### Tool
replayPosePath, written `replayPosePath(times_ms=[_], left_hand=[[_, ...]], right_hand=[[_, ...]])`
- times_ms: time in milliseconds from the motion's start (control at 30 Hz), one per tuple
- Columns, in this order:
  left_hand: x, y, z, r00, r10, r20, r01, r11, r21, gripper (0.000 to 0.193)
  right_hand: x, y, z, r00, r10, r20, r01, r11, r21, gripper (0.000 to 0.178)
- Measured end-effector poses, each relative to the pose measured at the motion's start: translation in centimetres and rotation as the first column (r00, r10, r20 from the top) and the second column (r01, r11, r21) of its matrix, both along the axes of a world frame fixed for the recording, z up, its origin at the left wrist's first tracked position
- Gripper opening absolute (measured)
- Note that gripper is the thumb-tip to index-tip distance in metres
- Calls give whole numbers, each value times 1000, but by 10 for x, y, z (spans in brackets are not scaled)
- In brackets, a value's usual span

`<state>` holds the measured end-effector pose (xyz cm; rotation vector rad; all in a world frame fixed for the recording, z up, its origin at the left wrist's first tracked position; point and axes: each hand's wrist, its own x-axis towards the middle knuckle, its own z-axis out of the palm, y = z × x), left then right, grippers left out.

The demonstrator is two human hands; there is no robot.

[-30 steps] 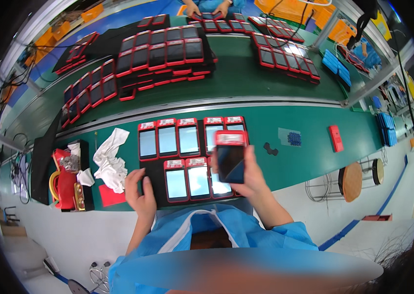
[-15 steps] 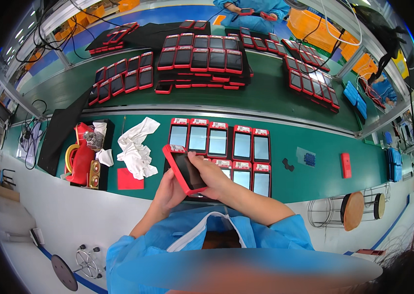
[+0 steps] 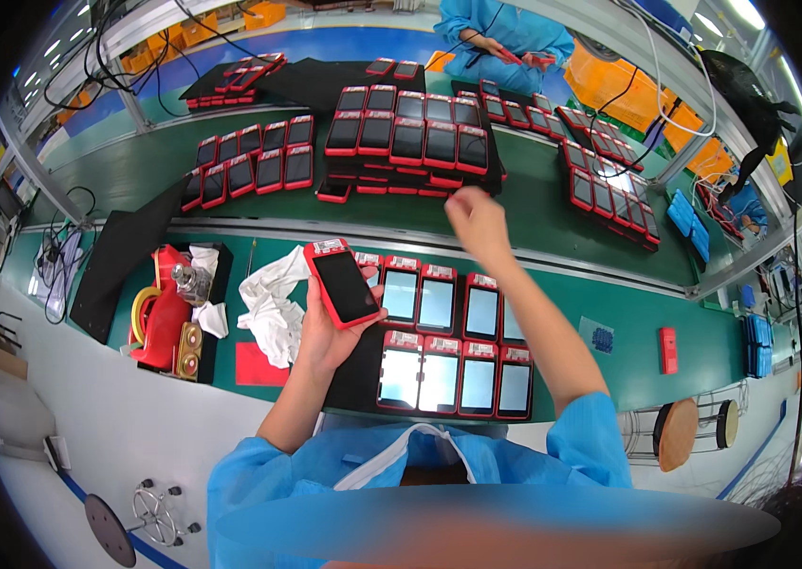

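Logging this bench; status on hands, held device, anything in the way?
Left hand: holding red-framed device, screen dark. Right hand: near device stack, nothing visible in it. White cloth close beside left hand.

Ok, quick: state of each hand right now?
Left hand: holding a red handheld device.
Right hand: partly curled; whether it holds anything cannot be told.

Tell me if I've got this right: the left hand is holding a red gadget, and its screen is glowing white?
Not quite: the head view shows that the screen is dark, not glowing white. The left hand does have the red gadget in its grip.
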<state>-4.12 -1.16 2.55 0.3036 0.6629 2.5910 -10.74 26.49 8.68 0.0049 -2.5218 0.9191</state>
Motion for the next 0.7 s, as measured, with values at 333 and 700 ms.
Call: replayPosePath(times_ms=[333, 700], left_hand=[[-6, 7, -11, 982, -101, 161, 95, 995, 43, 65], [-10, 8, -11, 990, -112, 86, 105, 992, 75, 59]], right_hand=[[-103, 82, -19, 958, -282, 53, 260, 932, 255, 96], [-142, 98, -9, 869, -466, 166, 361, 827, 431, 79]])
